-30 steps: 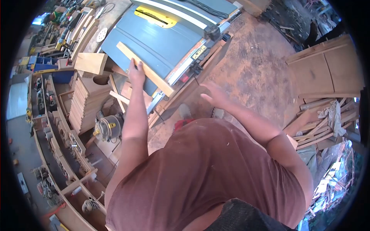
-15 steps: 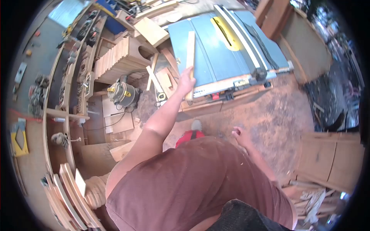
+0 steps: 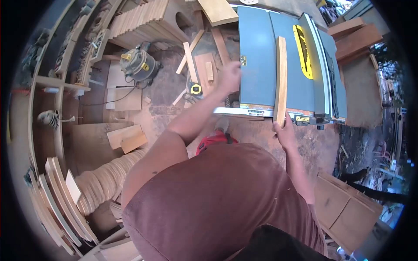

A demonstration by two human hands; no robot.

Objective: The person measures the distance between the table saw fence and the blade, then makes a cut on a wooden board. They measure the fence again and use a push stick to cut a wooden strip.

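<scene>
A long, narrow wooden strip (image 3: 281,78) lies across the blue saw table (image 3: 257,48), its near end sticking out past the front edge. My right hand (image 3: 284,130) is closed around that near end. My left hand (image 3: 229,78) is at the table's left edge, off the strip; motion blurs its fingers. To the right of the strip is the yellow insert plate (image 3: 303,52) with a dark slot, and beyond it stands the long fence (image 3: 320,69).
A shop vacuum (image 3: 139,65) stands on the floor at the left, with a yellow tape measure (image 3: 196,89) and loose wood pieces nearer the table. Shelves line the far left. Cardboard-like boxes (image 3: 344,209) sit at the lower right.
My left hand has let go of the strip. My right hand has come up from beside my body and taken its near end. The view has shifted, and the strip lies closer to the yellow plate.
</scene>
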